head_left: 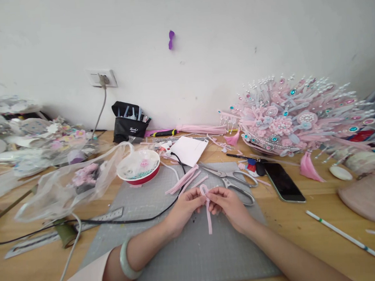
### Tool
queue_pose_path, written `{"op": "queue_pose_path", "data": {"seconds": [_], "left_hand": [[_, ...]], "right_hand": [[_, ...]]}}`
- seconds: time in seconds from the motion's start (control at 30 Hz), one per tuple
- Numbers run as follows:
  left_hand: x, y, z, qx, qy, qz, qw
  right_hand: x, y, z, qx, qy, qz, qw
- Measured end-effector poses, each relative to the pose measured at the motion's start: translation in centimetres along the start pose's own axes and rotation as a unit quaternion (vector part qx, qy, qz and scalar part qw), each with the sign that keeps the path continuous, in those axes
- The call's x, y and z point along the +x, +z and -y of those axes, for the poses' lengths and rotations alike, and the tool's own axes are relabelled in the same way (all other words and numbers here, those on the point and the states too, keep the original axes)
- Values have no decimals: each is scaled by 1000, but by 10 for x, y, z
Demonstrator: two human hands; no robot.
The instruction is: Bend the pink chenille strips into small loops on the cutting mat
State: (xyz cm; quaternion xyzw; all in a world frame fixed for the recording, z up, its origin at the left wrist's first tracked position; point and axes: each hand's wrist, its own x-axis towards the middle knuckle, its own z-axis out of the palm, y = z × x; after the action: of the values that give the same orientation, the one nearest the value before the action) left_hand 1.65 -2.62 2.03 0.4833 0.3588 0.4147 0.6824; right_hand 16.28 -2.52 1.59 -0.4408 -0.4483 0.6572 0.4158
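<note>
While both my hands meet at the lower middle of the frame, I pinch a pink pipe cleaner [207,206] between them over the grey cutting mat [193,249]. My left hand [184,207] has its fingers pressed together on the left side of the small loop at the strip's top, and my right hand [230,203] nips the same loop from the right, fingertips curled in. Its straight tail hangs down toward me between my wrists. Just above my right hand lie the scissors [232,182], and loose pink strips [185,180] rest on the mat above my left hand. A red-rimmed bowl [138,168] sits further left, a dark phone [284,181] to the right on the table [305,226].
</note>
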Motion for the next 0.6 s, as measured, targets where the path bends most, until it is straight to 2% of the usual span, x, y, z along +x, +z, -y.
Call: {"op": "queue_pose_path", "data": {"seconds": [0.2,0.37,0.6], "left_hand": [[-1,4,-2,-38,-6,12,999],[-1,2,0,-62,-11,-1,998],[0,-1,0,-98,-24,-2,995]], "right_hand": [[-1,1,2,-17,-23,-13,1000],[-1,2,2,-20,-35,-29,999],[0,0,0,-47,-36,-13,998]]}}
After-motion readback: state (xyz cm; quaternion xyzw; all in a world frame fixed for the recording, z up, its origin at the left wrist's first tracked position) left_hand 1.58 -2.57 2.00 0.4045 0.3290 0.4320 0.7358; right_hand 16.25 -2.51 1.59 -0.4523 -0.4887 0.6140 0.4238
